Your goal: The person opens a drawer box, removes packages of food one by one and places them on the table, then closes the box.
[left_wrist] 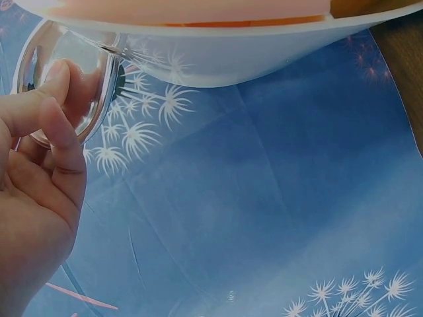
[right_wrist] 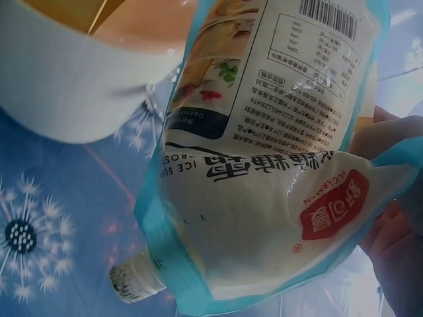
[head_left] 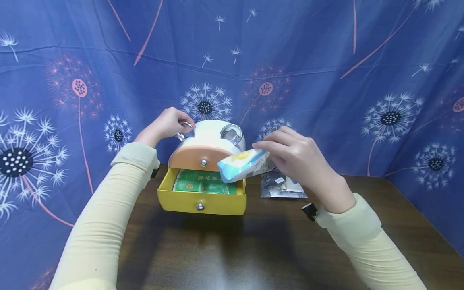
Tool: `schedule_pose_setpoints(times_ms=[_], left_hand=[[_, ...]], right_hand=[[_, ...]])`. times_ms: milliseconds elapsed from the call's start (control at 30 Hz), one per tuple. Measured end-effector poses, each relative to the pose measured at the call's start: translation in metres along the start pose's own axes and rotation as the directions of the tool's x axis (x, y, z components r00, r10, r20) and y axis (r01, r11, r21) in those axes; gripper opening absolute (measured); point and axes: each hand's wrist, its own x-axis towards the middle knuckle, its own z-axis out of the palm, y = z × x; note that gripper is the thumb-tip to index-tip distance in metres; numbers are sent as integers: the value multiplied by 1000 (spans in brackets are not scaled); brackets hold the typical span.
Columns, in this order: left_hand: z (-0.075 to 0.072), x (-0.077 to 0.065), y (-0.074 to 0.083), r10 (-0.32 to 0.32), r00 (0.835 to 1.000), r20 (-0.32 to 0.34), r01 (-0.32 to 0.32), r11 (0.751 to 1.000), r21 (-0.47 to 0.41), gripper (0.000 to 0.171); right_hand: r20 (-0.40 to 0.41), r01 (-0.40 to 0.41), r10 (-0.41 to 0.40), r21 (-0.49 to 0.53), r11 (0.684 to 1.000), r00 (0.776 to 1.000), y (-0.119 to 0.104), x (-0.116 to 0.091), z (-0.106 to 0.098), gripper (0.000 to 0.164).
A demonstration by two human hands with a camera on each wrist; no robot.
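Note:
A rounded white storage box [head_left: 208,135] with an orange front and two silver ring ears stands at the back of the table. My left hand [head_left: 167,122] grips its left silver ring [left_wrist: 111,86], fingers and thumb curled about the band. Below, the yellow drawer [head_left: 181,201] is pulled out, with a green packet [head_left: 203,183] lying in it. Over the drawer's right side, my right hand [head_left: 295,155] holds a blue-and-white spouted pouch [head_left: 237,166] by one end. Black print, a red logo and a white cap [right_wrist: 135,277] show on the pouch in the right wrist view.
Right of the box, a clear and silver plastic bag [head_left: 277,192] lies on the dark wooden table [head_left: 232,249], partly behind my right hand. A blue cloth [head_left: 308,60] with dandelion prints hangs close behind the box and down the right side.

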Motion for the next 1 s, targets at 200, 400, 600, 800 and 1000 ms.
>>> schedule_pose_setpoints(times_ms=[200,400,600,800,1000], left_hand=[[-1,0,1,-6,1000,11,6,1000,-1,14],[-1,0,3,-8,1000,16,8,1000,2,15],[-1,0,1,-17,1000,19,16,1000,5,16],[0,-1,-1,-2,1000,9,2,1000,5,15],[1,-2,0,1,1000,0,-1,1000,6,14]], right_hand=[[-7,-34,34,-43,999,999,13,-12,-10,41],[-39,-29,25,-89,996,999,27,-25,-18,41],[-62,-1,-9,-156,988,998,43,-40,-23,39],[-56,-30,21,-170,985,998,54,-57,-28,37],[-40,-93,86,-199,976,995,65,-76,-32,35]])
